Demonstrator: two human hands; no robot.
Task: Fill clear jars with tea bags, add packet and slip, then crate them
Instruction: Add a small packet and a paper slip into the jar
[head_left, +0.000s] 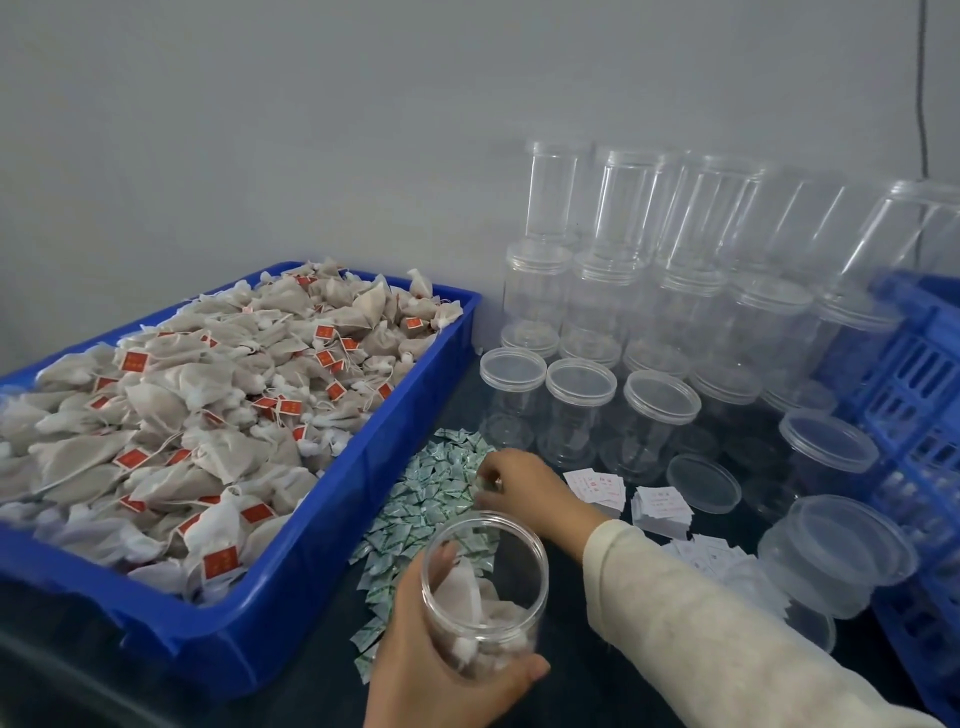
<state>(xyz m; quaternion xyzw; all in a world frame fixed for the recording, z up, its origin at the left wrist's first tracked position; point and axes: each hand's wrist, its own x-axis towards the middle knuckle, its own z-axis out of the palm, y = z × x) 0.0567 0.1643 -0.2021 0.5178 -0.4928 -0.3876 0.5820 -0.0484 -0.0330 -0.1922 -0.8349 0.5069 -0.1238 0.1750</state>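
Head view: left hand (447, 670) grips the part-filled jar (485, 587) steady while right-hand fingers (488, 475) pinch at the packets (436, 483), apparently to add one.

Glossy blue plastic bin (332, 545) holds matt fibrous tea bags (208, 395); the jar (485, 592) is smooth clear plastic.

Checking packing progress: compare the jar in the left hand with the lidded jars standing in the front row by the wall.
The held jar has no lid; the front-row jars wear clear lids. The held jar contains tea bags; the front-row jars look empty. The left hand grips the held jar off the table and tilted; the front-row jars stand upright on the table. Both are clear plastic cylinders.
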